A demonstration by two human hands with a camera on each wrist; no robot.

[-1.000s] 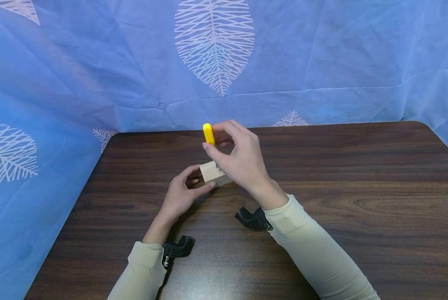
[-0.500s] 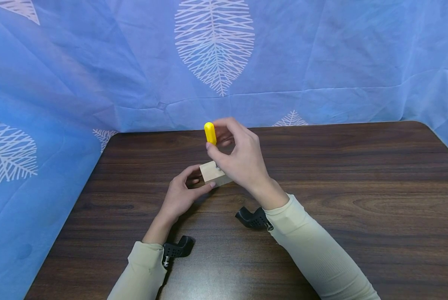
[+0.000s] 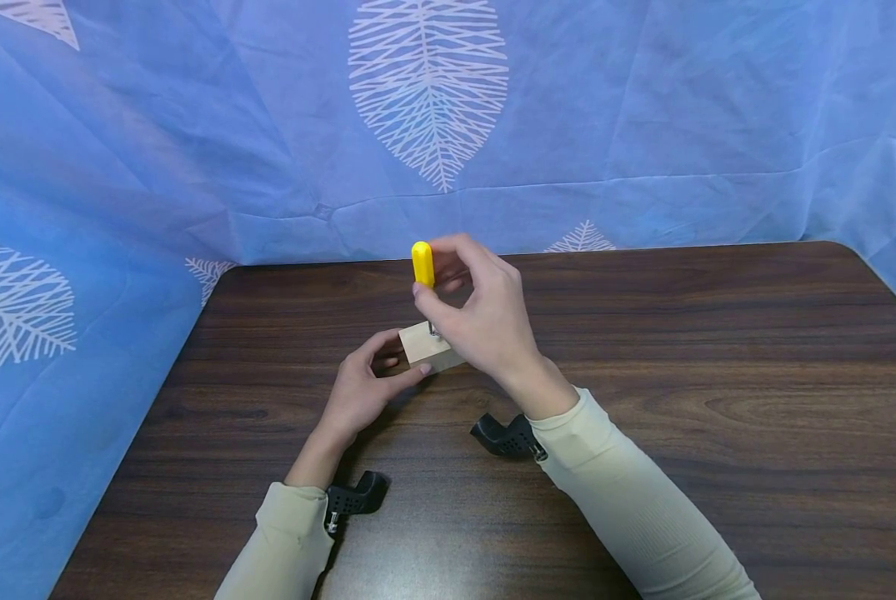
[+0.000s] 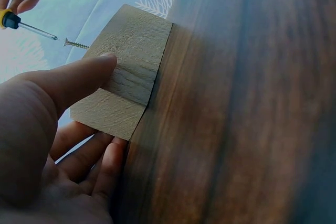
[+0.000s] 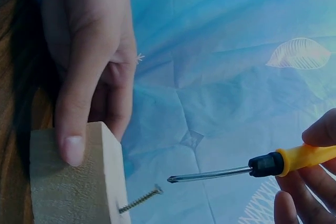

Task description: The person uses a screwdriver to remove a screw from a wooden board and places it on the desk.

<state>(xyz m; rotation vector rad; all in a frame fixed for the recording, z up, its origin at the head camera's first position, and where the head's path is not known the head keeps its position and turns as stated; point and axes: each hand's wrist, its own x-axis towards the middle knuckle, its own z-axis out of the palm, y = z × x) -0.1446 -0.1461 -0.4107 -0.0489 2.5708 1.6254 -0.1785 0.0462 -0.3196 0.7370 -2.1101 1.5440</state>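
A pale wooden block (image 3: 423,347) rests on the table, gripped by my left hand (image 3: 363,385), its thumb on the near side face. A screw (image 5: 140,201) projects from the block's top, partly sunk in and leaning. Above it, my right hand (image 3: 485,312) holds a screwdriver (image 3: 422,265) by its yellow handle, between thumb and fingers. In the right wrist view the screwdriver's metal shaft (image 5: 212,174) points at the screw head, with a small gap between tip and head. The left wrist view shows the same gap. My right hand hides part of the block in the head view.
The dark wood-grain table (image 3: 680,375) extends around both hands. Blue cloth (image 3: 267,125) with white leaf prints hangs behind it and on the left. Black wrist mounts (image 3: 357,493) jut out below both sleeves.
The screwdriver has swung from a leftward lean to nearly upright, its handle shifting slightly right and up. My right fingers moved slightly with it. The left hand and block stayed put.
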